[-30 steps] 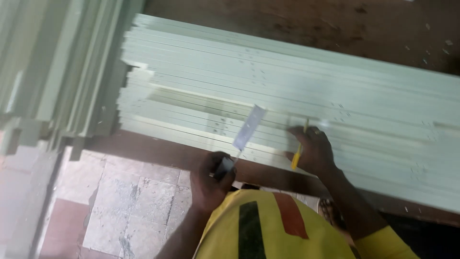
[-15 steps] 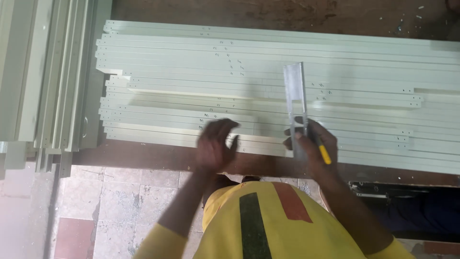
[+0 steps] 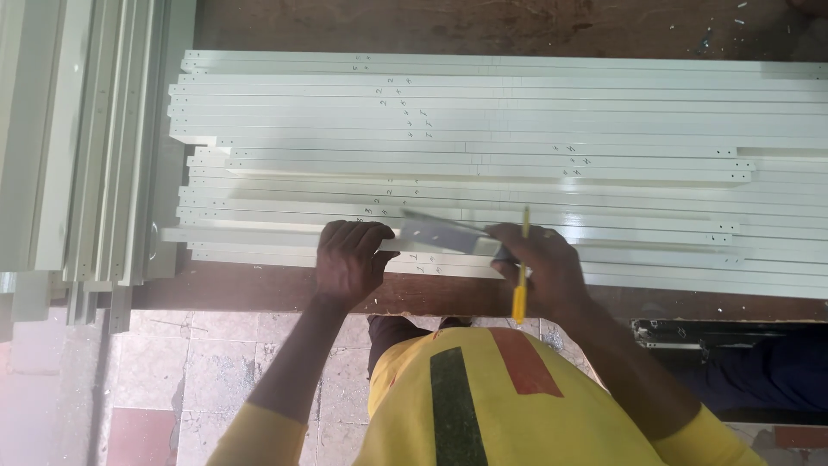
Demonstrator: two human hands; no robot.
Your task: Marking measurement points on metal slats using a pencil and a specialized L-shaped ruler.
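A flat grey metal square [image 3: 448, 235] was found lying across the nearest of the pale green painted strips [image 3: 604, 173], close to the front edge of the stack. Its right end was covered by the right hand [image 3: 539, 267], whose fingers were pressed down on it while also grasping a yellow pencil [image 3: 520, 276]; the pencil was held nearly upright in the view, its tip resting on a strip just above the hand. The left hand [image 3: 349, 259] was placed just beside the square's left end, with the fingers curled over the front edge of the nearest strip and gripping it. The strips were laid side by side, lengthwise from left to right, on a dark wooden bench [image 3: 431, 293]; small drilled holes and handwritten marks were seen on several. Further strips of the same colour [image 3: 86, 155] were stacked at the left. A tiled floor [image 3: 172, 380] was visible below the bench, and yellow sleeves [image 3: 457, 406] were worn by the person
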